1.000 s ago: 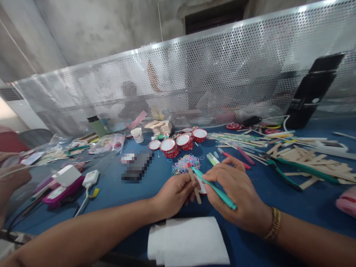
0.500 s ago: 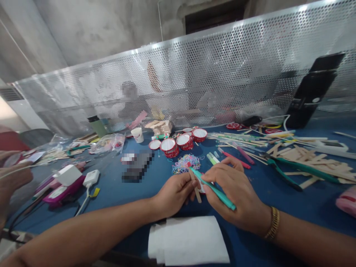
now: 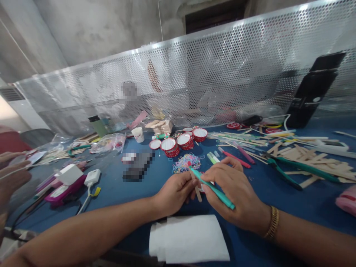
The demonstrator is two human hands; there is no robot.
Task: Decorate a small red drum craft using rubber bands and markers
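Between the thumb and fingers of my left hand (image 3: 175, 193) is a wooden craft stick (image 3: 198, 194) with a red patch at its upper end. My right hand (image 3: 233, 193) grips a teal marker (image 3: 218, 192), its tip at the upper part of the stick. Whether the tip touches the wood I cannot tell. Partly hidden behind my hands sits a small red-and-white round piece. Just beyond lies a pile of colourful small rubber bands (image 3: 186, 163). A folded white paper towel (image 3: 191, 239) rests on the blue table in front of me.
Several red drum-like rounds (image 3: 170, 147) stand past the rubber bands. Green-handled pliers (image 3: 286, 170) and loose craft sticks (image 3: 311, 159) lie at right. A phone (image 3: 139, 167) and white charger (image 3: 68, 174) are at left, near another person's hand (image 3: 13, 174). A perforated metal panel (image 3: 194, 74) closes the back.
Both hands keep nearly the same pose on the craft stick and the marker. The marker has shifted very slightly; the other person's hand at left has moved a little.
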